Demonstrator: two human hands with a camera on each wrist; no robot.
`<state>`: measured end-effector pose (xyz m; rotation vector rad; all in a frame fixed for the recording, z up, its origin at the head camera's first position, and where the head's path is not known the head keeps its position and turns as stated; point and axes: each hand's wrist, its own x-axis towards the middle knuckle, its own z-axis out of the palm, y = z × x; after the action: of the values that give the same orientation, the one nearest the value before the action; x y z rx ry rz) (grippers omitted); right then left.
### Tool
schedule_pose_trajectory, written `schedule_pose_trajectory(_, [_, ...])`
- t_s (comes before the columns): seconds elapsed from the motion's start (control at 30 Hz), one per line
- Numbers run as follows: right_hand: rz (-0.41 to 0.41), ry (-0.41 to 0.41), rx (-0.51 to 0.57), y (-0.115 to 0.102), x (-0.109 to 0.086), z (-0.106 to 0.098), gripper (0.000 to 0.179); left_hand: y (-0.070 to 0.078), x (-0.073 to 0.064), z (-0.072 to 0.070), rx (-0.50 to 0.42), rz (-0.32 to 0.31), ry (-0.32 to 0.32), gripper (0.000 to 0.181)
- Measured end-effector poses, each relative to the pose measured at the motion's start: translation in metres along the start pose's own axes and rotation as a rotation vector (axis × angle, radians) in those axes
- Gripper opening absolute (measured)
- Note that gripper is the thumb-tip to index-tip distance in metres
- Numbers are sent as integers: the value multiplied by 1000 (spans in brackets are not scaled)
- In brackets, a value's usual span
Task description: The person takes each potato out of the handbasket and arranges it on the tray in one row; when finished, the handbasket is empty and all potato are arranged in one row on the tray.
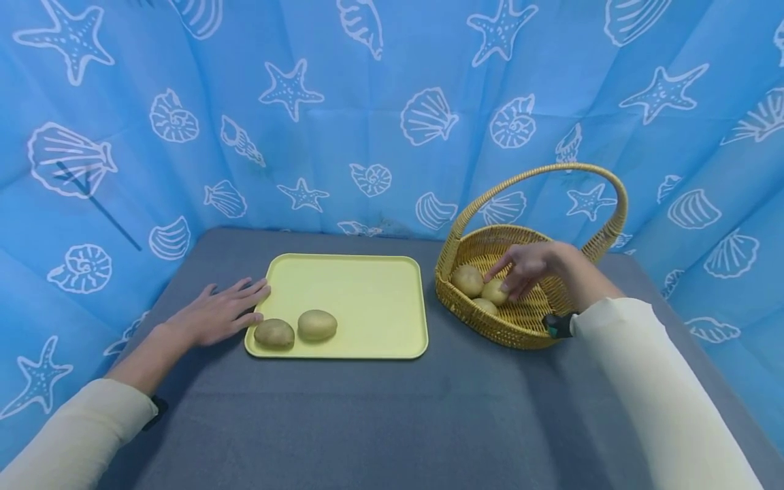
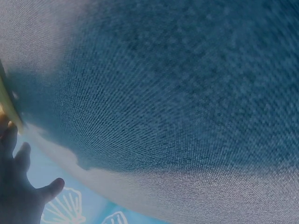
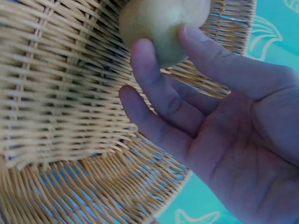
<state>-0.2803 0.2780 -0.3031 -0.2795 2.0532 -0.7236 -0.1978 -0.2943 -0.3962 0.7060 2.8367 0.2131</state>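
Note:
On the left edge of a yellow tray (image 1: pixel 367 299) rests my left hand (image 1: pixel 217 314), its fingers spread. Two potatoes sit at the tray's near left: a darker potato (image 1: pixel 274 333) and a paler potato (image 1: pixel 317 325). My right hand (image 1: pixel 531 267) reaches into a wicker basket (image 1: pixel 490 330), holding a potato (image 3: pixel 159 23) between thumb and fingers. In the head view this gripped potato (image 1: pixel 494 292) lies beside another potato (image 1: pixel 468 280) and a partly covered potato (image 1: pixel 486 306). The left wrist view catches only part of the left hand (image 2: pixel 21 182) and the tray's rim (image 2: pixel 8 105).
The basket's tall arched handle (image 1: pixel 554 168) rises over the right forearm. A dark grey cloth (image 1: pixel 343 422) covers the table. Behind it hangs a blue curtain (image 1: pixel 380 116) with white shells and starfish.

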Motion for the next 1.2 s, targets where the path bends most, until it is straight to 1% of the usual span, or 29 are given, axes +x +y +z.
schedule_pose_trajectory(0.13, [-57, 21, -109, -8, -13, -1, 54, 0, -1, 0, 0, 4, 5, 67])
schedule_pose_trajectory(0.27, [-132, 21, -167, -20, -29, 0, 53, 0, -1, 0, 8, 1, 6, 66])
schedule_pose_trajectory(0.33, [-169, 23, -217, -28, -36, 4, 51, 0, -1, -1, 10, -2, 4, 67])
schedule_pose_trajectory(0.4, [-214, 22, -273, -38, -42, 9, 50, 0, -1, -1, 11, -1, 2, 67])
schedule_pose_trajectory(0.47, [-275, 16, -320, -48, -46, 17, 47, 0, -1, -1, 12, 1, 2, 67])
schedule_pose_trajectory(0.53, [-349, 11, -362, -59, -48, 26, 45, 1, -1, -1, 10, 3, 5, 66])
schedule_pose_trajectory(0.63, [-448, 3, -393, -74, -47, 39, 43, 1, -2, 0, 12, 10, 15, 66])
schedule_pose_trajectory(0.7, [-503, -6, -406, -82, -43, 48, 42, 2, -2, 0, 15, 15, 21, 65])
schedule_pose_trajectory(0.8, [-577, -21, -410, -94, -30, 62, 41, 3, -3, 1, 19, 16, 21, 65])
schedule_pose_trajectory(1.0, [-723, -34, -412, -114, 5, 93, 41, 0, -2, 2, 12, 12, 21, 66])
schedule_pose_trajectory(1.13, [-760, -49, -390, -126, 31, 114, 42, -1, -1, 2, 14, 10, 24, 66])
schedule_pose_trajectory(1.2, [-760, -45, -390, -131, 43, 124, 43, 0, -2, 1, 14, 8, 22, 66])
